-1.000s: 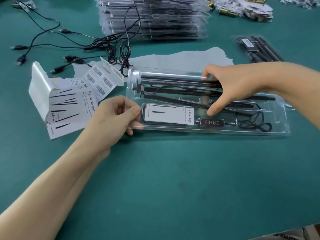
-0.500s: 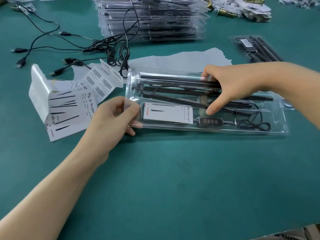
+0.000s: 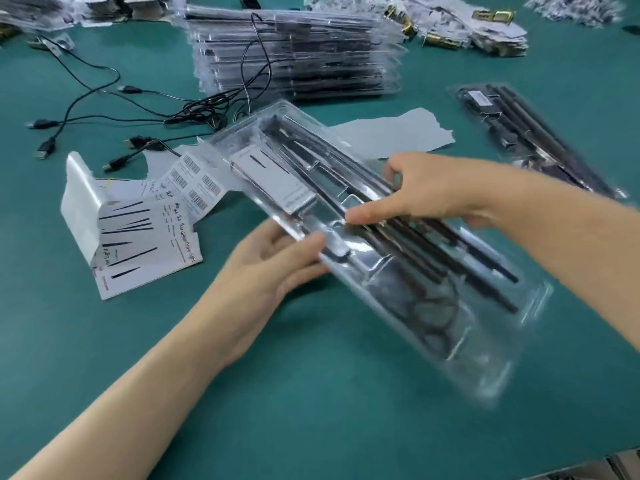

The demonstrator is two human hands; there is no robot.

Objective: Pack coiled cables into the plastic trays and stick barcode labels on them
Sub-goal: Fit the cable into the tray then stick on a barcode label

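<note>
Teal tabletop [image 3: 311,420] lies under a motion-blurred plastic tray [image 3: 502,375] held slantwise. Fingers of the left hand [image 3: 273,265] pinch its near edge, those of the right hand [image 3: 426,192] curl over its far side. Its coiled cable [image 3: 433,317] is smeared.

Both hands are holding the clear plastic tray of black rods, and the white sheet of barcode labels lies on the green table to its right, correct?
Not quite. The head view shows the white sheet of barcode labels lying to the left of the clear plastic tray, not its right. The rest holds: left hand and right hand both grip the tray.
</note>
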